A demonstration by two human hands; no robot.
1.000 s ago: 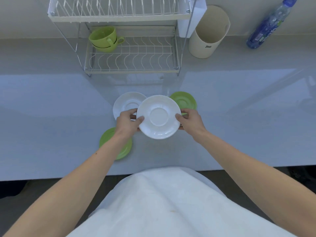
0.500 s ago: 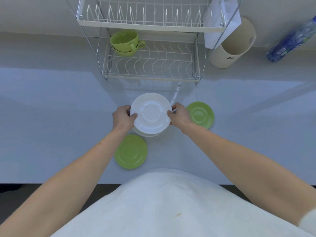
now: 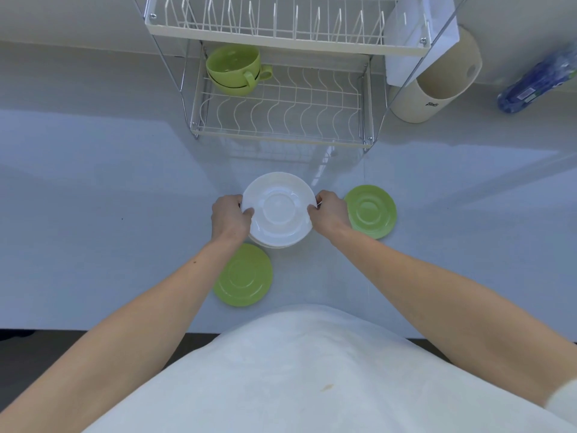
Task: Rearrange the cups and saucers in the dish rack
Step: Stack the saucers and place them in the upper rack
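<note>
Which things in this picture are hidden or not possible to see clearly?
- Lower white saucer, head view: covered by the top white saucer; only its rim shows.
- Lower green cup: the upper cup nests inside it.
- Blue bottle: cut by the right edge, label blurred.
- Cream container: its print too small.

Both hands, left hand (image 3: 230, 218) and right hand (image 3: 330, 211), grip the white saucer (image 3: 278, 207) by opposite rims, over a second white saucer (image 3: 274, 243), green saucers (image 3: 371, 211) alongside on the surface (image 3: 93, 214).
</note>
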